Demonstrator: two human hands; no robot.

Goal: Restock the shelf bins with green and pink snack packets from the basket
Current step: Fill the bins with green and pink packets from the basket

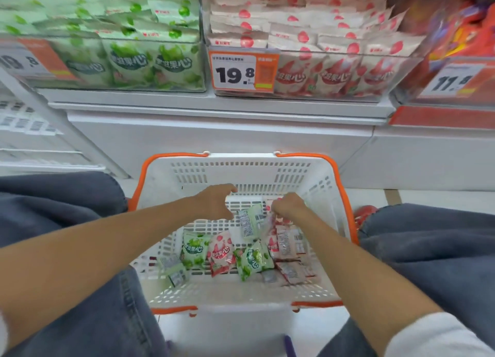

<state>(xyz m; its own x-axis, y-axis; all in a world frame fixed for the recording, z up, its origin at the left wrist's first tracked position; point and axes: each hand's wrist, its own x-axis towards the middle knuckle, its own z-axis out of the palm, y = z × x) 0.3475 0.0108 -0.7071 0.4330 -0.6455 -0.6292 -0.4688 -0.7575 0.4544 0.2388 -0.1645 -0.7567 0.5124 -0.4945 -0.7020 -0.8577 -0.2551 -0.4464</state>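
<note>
Basket: the white basket (pixel 241 159) with orange handles sits on the floor between the person's knees, below the shelf (pixel 214 107).
Left hand: the left hand (pixel 214 201) reaches into the far part of the basket. Its fingers (pixel 227 188) curve in a loose C, apart from the thumb, with nothing seen between them.
Right hand: the right hand (pixel 288 205) is inside the basket near the right wall, fingers curled downward and clamped on the top of a blurred pink packet (pixel 269 224).
Upright green packet: the upright green packet (pixel 250 220) stands tilted with its back outward, between the two hands and touching the pink one. I cannot tell whether either hand holds it.
Loose packets: a green packet (pixel 194 252), a pink one (pixel 222 253) and another green one (pixel 253 260) lie face up on the basket floor. A pink pile (pixel 286 244) lies back up beside them on the right.
Green bin: the clear green bin (pixel 150 42) on the shelf is packed with green packets.
Pink bin: the clear pink bin (pixel 334 52), just right of it, is packed with pink packets and carries a price tag (pixel 235 74) reading 19.8.
</note>
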